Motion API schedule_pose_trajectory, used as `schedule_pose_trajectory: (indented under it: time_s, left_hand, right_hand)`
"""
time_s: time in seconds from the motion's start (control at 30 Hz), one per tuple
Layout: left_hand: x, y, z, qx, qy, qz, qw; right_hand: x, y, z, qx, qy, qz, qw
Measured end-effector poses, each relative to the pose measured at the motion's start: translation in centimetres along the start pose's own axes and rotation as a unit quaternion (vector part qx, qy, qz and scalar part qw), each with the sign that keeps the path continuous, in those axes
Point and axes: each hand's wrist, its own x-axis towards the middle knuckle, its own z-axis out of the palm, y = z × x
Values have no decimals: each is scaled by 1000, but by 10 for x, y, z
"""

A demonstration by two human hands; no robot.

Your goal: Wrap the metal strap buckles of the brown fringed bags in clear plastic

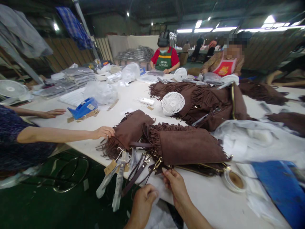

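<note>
A brown fringed handbag [188, 144] lies on its side before me, its gold zipper edge towards me. At its lower left corner, my right hand [175, 186] pinches a small dark brown part of the bag, close to the gold clasps. Below the dark straps [135, 175], my left hand [144, 202] is closed, thumb against curled fingers; whatever may be in it is hidden. Straps, partly wrapped in clear plastic [118, 186], hang over the table edge beside a brown paper tag [110, 167]. A co-worker's hand [103, 132] touches a second fringed bag [136, 127] on the left.
More brown bags [209, 101] are piled behind a white fan [173, 103]. A blue tape dispenser [83, 108] stands left, near clear plastic bags [102, 92]. On the right are a tape roll [234, 180] and a blue sheet [278, 187]. Two people work across the table.
</note>
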Motion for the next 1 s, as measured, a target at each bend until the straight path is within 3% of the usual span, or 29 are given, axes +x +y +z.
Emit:
schedule_pose_trajectory:
  time_s: [0.13,0.37,0.8,1.0]
  left_hand:
    - [0,-1,-14,30,12,4,999]
    - [-5,5,-14,68,10,21,997]
    - [-3,-16,-7,-57,-27,-27,998]
    - [-6,-15,-7,-69,-29,-32,997]
  right_hand:
    - [-9,-7,-11,23,-32,14,999]
    - [-23,-17,-21,58,-85,16,995]
    - [-16,-9,-22,10,-67,-60,996]
    - [-14,-6,-22,14,-70,-67,995]
